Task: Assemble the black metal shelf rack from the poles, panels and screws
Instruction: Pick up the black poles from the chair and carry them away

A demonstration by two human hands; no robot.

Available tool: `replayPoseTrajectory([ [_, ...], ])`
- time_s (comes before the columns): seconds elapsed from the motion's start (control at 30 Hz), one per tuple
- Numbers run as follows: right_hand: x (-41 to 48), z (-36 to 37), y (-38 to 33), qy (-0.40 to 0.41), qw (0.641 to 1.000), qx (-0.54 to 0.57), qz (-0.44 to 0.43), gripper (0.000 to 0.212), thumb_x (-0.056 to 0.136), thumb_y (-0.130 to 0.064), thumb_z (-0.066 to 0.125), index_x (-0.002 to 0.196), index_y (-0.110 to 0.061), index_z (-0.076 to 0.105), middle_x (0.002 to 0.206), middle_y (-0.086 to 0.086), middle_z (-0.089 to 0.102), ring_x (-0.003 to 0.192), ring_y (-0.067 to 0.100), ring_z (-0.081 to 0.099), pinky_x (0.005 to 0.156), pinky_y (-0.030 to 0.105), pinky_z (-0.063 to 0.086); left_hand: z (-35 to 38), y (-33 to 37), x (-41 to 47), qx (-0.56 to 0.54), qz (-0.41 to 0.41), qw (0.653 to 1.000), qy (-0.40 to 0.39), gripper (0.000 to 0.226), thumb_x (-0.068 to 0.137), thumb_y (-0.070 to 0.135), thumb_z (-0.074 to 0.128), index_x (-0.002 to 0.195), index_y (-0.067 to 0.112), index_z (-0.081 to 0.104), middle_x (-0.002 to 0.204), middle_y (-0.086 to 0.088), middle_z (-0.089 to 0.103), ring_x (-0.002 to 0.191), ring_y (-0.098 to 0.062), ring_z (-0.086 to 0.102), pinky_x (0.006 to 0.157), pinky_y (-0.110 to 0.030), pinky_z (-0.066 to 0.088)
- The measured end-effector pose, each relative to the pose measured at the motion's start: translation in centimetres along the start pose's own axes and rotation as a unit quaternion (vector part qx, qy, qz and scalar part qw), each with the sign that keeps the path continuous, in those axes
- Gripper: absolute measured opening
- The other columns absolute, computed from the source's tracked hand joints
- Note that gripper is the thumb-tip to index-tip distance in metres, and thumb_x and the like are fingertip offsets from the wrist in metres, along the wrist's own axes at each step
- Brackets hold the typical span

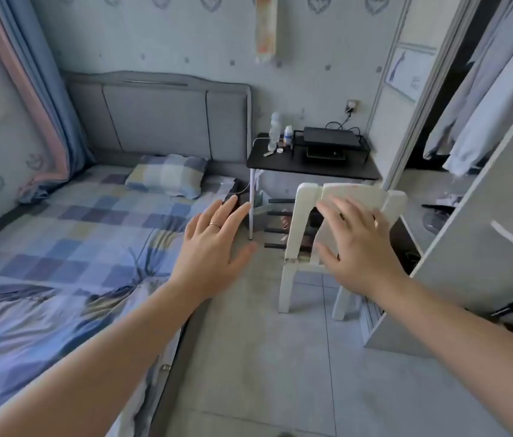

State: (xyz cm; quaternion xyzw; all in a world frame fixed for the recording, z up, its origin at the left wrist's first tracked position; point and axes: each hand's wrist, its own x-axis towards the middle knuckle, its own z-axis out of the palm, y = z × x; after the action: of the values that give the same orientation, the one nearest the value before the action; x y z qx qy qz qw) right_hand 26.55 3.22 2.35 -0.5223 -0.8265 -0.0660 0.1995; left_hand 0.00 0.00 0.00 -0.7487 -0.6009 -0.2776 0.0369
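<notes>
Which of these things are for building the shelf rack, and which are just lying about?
For the job: black poles seen through the white chair; left hand, right hand, both open, empty.
Lying about: bed, pillow, side table, bottles, hanging clothes.

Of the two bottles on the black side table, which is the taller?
The clear bottle, the left one of the pair in this view; the white bottle beside it is opaque and clearly shorter.

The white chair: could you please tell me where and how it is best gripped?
Grip the white chair by the top rail of its backrest, coming from above on the near side. It stands upright with its back toward the camera, so that broad rail is the highest free edge, right by the open right hand.
</notes>
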Motion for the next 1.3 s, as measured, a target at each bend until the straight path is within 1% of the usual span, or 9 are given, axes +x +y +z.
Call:
replayPoseTrajectory([
  [0.17, 2.4, 7.7, 2.1, -0.078, 0.997, 0.008, -0.009, 0.065, 0.098, -0.037, 0.057, 0.157, -0.019, 0.035, 0.163, 0.003, 0.028, 0.153, 0.028, 0.017, 0.12, 0.057, 0.01, 7.0, -3.6, 0.7, 0.018, -0.064, 0.994, -0.086, 0.066, 0.099, 0.052, 0.044, 0.157, 0.031, 0.022, 0.166, 0.003, 0.016, 0.154, -0.022, 0.005, 0.122, -0.044, 0.008],
  [0.27, 4.7, 11.6, 3.6, -0.133, 0.991, 0.006, -0.01, 0.067, 0.099, -0.042, 0.053, 0.159, -0.022, 0.03, 0.165, 0.001, 0.022, 0.154, 0.026, 0.012, 0.12, 0.056, 0.012, 10.2, -5.0, 1.8, 0.021, -0.095, 0.987, -0.125, 0.069, 0.096, 0.06, 0.034, 0.158, 0.032, 0.02, 0.167, 0.004, 0.014, 0.154, -0.023, 0.004, 0.122, -0.045, 0.008],
  [0.37, 7.1, 15.5, 4.8, -0.179, 0.983, 0.018, -0.019, 0.068, 0.1, -0.046, 0.047, 0.16, -0.027, 0.023, 0.168, -0.001, 0.015, 0.155, 0.024, 0.005, 0.121, 0.055, 0.007, 13.1, -6.5, 2.9, 0.022, -0.129, 0.98, -0.148, 0.075, 0.091, 0.067, 0.021, 0.158, 0.033, 0.019, 0.167, 0.006, 0.012, 0.154, -0.021, 0.003, 0.123, -0.046, 0.008],
  [0.5, 10.9, 19.8, 5.8, -0.216, 0.976, 0.01, -0.029, 0.068, 0.101, -0.049, 0.042, 0.161, -0.028, 0.016, 0.168, -0.002, 0.009, 0.155, 0.024, 0.0, 0.122, 0.054, 0.0, 16.3, -9.3, 4.8, 0.012, -0.173, 0.97, -0.17, 0.067, 0.099, 0.059, 0.036, 0.158, 0.033, 0.018, 0.167, 0.006, 0.01, 0.154, -0.019, -0.001, 0.123, -0.045, 0.005],
  [0.7, 17.2, 26.3, 5.7, -0.26, 0.965, 0.003, -0.024, 0.07, 0.101, -0.051, 0.04, 0.161, -0.029, 0.012, 0.169, -0.002, 0.003, 0.155, 0.025, -0.004, 0.121, 0.056, 0.0, 20.6, -15.4, 9.6, 0.005, -0.191, 0.961, -0.2, 0.068, 0.098, 0.056, 0.041, 0.158, 0.032, 0.02, 0.167, 0.004, 0.013, 0.154, -0.022, 0.002, 0.122, -0.046, 0.006],
  [0.9, 25.4, 33.5, 4.7, -0.276, 0.961, 0.0, 0.011, 0.069, 0.1, -0.047, 0.047, 0.16, -0.026, 0.021, 0.169, 0.002, 0.011, 0.156, 0.027, 0.002, 0.12, 0.059, 0.004, 24.9, -24.8, 16.8, -0.013, -0.164, 0.958, -0.235, 0.067, 0.098, 0.057, 0.04, 0.157, 0.033, 0.019, 0.167, 0.004, 0.013, 0.154, -0.023, 0.002, 0.123, -0.047, 0.005],
  [1.07, 31.8, 39.2, 3.6, -0.299, 0.952, -0.004, 0.062, 0.069, 0.1, -0.048, 0.046, 0.16, -0.027, 0.019, 0.169, 0.001, 0.008, 0.155, 0.027, 0.0, 0.118, 0.059, 0.002, 27.0, -32.7, 23.0, 0.002, -0.123, 0.944, -0.307, 0.068, 0.099, 0.062, 0.031, 0.158, 0.036, 0.008, 0.168, 0.006, 0.004, 0.154, -0.02, -0.007, 0.123, -0.045, -0.002],
  [1.17, 35.4, 42.1, 3.4, -0.317, 0.943, 0.007, 0.102, 0.069, 0.1, -0.048, 0.044, 0.16, -0.029, 0.015, 0.169, 0.0, 0.005, 0.155, 0.026, -0.002, 0.12, 0.061, 0.002, 28.4, -36.3, 27.4, 0.014, -0.09, 0.937, -0.338, 0.069, 0.099, 0.062, 0.031, 0.158, 0.035, 0.008, 0.168, 0.005, 0.003, 0.154, -0.021, -0.007, 0.123, -0.046, -0.001],
  [1.3, 39.5, 45.0, 4.2, -0.314, 0.936, 0.01, 0.157, 0.07, 0.098, -0.05, 0.048, 0.159, -0.029, 0.019, 0.168, 0.0, 0.011, 0.155, 0.027, 0.004, 0.12, 0.061, 0.006, 31.2, -39.1, 33.5, 0.007, -0.058, 0.929, -0.366, 0.068, 0.1, 0.06, 0.032, 0.158, 0.033, 0.01, 0.168, 0.004, 0.005, 0.154, -0.022, -0.005, 0.123, -0.047, 0.0],
])
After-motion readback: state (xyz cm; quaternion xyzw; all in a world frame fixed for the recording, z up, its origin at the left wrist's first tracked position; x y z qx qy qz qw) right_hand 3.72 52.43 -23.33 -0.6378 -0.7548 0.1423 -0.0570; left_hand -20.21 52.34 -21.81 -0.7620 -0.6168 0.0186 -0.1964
